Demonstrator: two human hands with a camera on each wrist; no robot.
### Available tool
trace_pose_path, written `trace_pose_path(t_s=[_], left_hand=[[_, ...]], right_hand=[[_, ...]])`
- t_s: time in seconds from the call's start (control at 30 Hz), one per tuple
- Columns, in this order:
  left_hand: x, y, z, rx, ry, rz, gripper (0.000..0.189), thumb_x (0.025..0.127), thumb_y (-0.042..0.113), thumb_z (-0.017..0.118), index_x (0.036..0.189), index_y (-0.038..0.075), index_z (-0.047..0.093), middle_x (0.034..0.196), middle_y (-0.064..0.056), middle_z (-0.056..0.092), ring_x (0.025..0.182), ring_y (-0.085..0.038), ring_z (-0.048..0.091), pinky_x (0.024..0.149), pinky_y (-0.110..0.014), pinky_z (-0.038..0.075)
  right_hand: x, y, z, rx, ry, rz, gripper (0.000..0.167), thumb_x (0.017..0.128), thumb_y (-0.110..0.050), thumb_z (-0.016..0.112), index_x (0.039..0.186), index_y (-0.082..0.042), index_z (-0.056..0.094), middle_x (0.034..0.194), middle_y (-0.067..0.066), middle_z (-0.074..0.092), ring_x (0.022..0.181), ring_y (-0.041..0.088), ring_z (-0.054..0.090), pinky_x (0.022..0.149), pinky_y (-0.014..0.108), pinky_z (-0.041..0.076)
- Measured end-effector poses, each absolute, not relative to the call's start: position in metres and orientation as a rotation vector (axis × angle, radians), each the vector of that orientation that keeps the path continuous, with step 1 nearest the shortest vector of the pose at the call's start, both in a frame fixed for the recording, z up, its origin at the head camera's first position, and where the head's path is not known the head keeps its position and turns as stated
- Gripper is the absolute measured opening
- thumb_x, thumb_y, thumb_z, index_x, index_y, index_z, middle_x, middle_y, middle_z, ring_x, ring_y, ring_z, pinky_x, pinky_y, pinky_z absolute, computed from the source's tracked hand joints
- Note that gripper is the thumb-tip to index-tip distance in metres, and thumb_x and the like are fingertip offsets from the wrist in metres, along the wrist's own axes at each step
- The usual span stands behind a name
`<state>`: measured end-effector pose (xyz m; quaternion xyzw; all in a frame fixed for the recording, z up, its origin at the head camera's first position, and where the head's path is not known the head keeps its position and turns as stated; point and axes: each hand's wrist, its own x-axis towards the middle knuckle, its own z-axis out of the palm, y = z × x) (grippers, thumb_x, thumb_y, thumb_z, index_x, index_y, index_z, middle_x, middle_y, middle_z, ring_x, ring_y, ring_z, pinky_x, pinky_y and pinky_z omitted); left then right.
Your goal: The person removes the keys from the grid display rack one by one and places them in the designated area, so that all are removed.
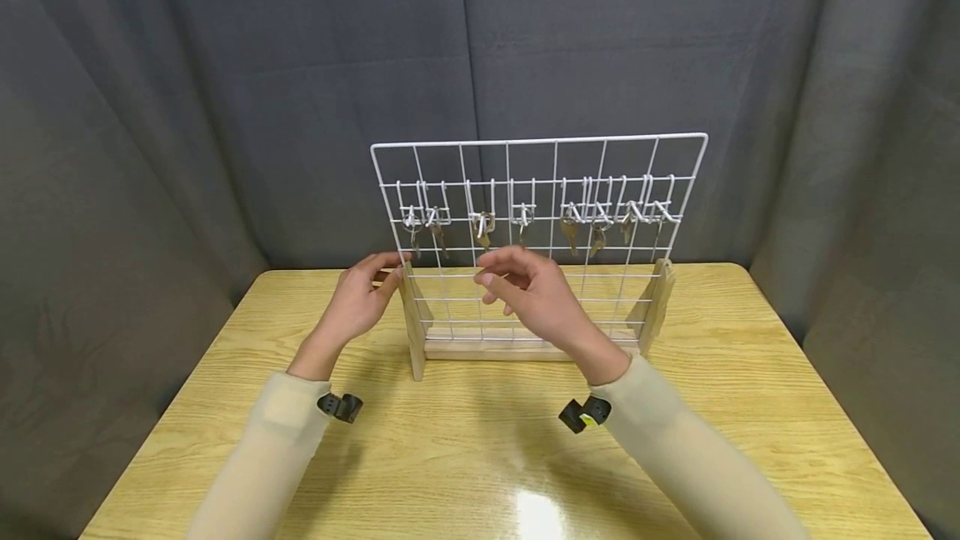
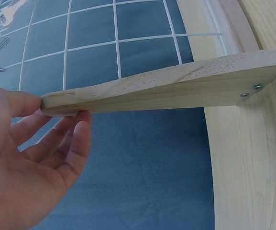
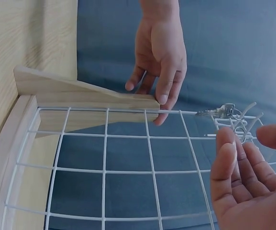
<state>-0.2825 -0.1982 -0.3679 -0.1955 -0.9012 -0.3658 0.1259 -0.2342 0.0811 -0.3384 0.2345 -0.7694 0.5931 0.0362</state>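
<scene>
A white wire grid rack point(image 1: 540, 140) stands upright on the table between wooden side supports. Keys point(image 1: 570, 236) on rings hang from several white hooks across its upper part. At the rack's left end, my left hand point(image 1: 360, 294) pinches the top tip of the left wooden support point(image 2: 142, 91) between thumb and fingers. In front of the grid's middle, below the hooks, is my right hand point(image 1: 536, 294). Its fingers are loosely bent and nothing shows between them. The right wrist view has a key point(image 3: 221, 111) on a hook beyond the right fingertips.
The rack has a wooden base bar point(image 1: 495, 348) and a right wooden support point(image 1: 658, 307). Under it is a light wood-grain table point(image 1: 435, 457) with rounded far corners. Dark grey curtains point(image 1: 330, 107) close off the back and both sides.
</scene>
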Motion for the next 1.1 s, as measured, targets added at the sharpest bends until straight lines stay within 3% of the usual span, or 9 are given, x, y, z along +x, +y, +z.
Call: trace_pose_path(t_s=[0.2, 0.77, 0.9, 1.0, 1.1], left_hand=[[-0.282, -0.198, -0.368, -0.568, -2.622, -1.081, 0.032, 0.105, 0.016, 0.051, 0.134, 0.007, 0.062, 0.127, -0.018, 0.065, 0.114, -0.035, 0.065, 0.095, -0.050, 0.054], [-0.283, -0.199, -0.368, -0.550, -2.648, -1.074, 0.033, 0.105, 0.018, 0.051, 0.134, 0.007, 0.062, 0.129, -0.017, 0.064, 0.115, -0.035, 0.064, 0.095, -0.051, 0.055], [-0.283, -0.198, -0.368, -0.537, -2.658, -1.078, 0.034, 0.105, 0.018, 0.050, 0.135, 0.007, 0.061, 0.129, -0.017, 0.064, 0.117, -0.034, 0.064, 0.097, -0.050, 0.054], [-0.282, -0.198, -0.367, -0.531, -2.663, -1.076, 0.034, 0.106, 0.018, 0.049, 0.136, 0.007, 0.060, 0.130, -0.017, 0.063, 0.116, -0.035, 0.064, 0.097, -0.051, 0.054], [-0.282, -0.198, -0.367, -0.526, -2.664, -1.076, 0.034, 0.106, 0.019, 0.049, 0.136, 0.007, 0.060, 0.129, -0.017, 0.063, 0.115, -0.035, 0.065, 0.096, -0.051, 0.054]], right_hand=[[-0.236, 0.074, -0.338, 0.736, -2.369, 1.802, 0.022, 0.099, -0.022, 0.064, 0.119, -0.014, 0.067, 0.112, 0.008, 0.073, 0.083, 0.021, 0.072, 0.063, 0.029, 0.055], [-0.241, 0.055, -0.333, 0.733, -2.389, 1.812, 0.023, 0.099, -0.024, 0.064, 0.119, -0.014, 0.067, 0.112, 0.006, 0.073, 0.087, 0.027, 0.071, 0.063, 0.028, 0.056], [-0.243, 0.052, -0.332, 0.744, -2.380, 1.812, 0.024, 0.099, -0.023, 0.064, 0.120, -0.012, 0.066, 0.113, 0.007, 0.073, 0.088, 0.033, 0.071, 0.066, 0.040, 0.058], [-0.244, 0.050, -0.333, 0.742, -2.382, 1.814, 0.024, 0.099, -0.024, 0.064, 0.121, -0.012, 0.066, 0.114, 0.007, 0.072, 0.087, 0.031, 0.071, 0.067, 0.044, 0.058], [-0.245, 0.047, -0.334, 0.733, -2.384, 1.827, 0.025, 0.099, -0.024, 0.064, 0.121, -0.013, 0.066, 0.114, 0.007, 0.072, 0.086, 0.027, 0.072, 0.066, 0.039, 0.058]])
